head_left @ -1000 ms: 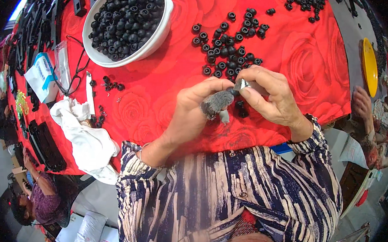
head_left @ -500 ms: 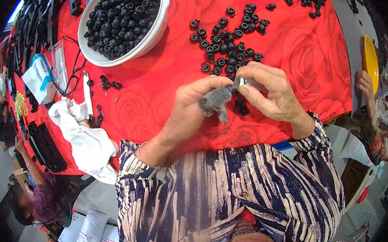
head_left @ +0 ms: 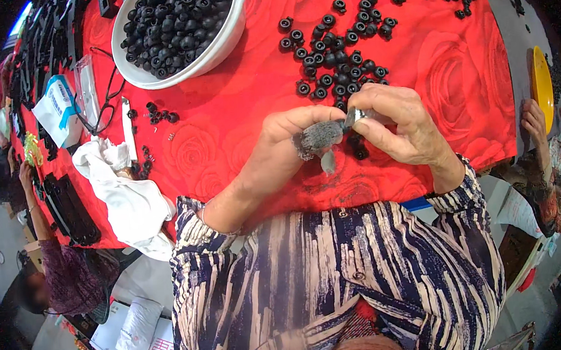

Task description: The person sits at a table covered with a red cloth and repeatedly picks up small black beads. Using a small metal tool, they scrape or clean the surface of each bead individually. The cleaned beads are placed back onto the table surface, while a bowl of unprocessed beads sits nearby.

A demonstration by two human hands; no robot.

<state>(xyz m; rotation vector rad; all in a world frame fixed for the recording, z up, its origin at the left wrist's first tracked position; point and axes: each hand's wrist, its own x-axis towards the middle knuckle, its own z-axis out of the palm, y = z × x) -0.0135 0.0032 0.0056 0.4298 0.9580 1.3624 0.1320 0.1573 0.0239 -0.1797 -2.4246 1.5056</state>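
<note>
My left hand (head_left: pixel 269 151) is closed in a pinch on a small black part (head_left: pixel 343 125), mostly hidden by the fingers. A worn grey-black covering (head_left: pixel 320 140) wraps some of its fingertips. Opposite it, my right hand (head_left: pixel 402 122) grips a small shiny metal piece (head_left: pixel 354 116) between thumb and fingers, right up against the black part. Whether that metal piece is a blade I cannot make out. Just beyond both hands lies a loose spread of round black plastic parts (head_left: pixel 330 59), some of them partly behind my fingers.
A white bowl (head_left: pixel 241 21) heaped with similar black parts stands at the far left. Glasses (head_left: pixel 104 122), a white cloth (head_left: pixel 126 199) and black strips (head_left: pixel 68 206) lie on the red tablecloth (head_left: pixel 206 138). Co-workers sit at both sides, one beside a yellow tray (head_left: pixel 542 85).
The view has shifted slightly, so the table things sit a little differently in the picture. My hands keep the same grip close together, with the metal piece slightly turned.
</note>
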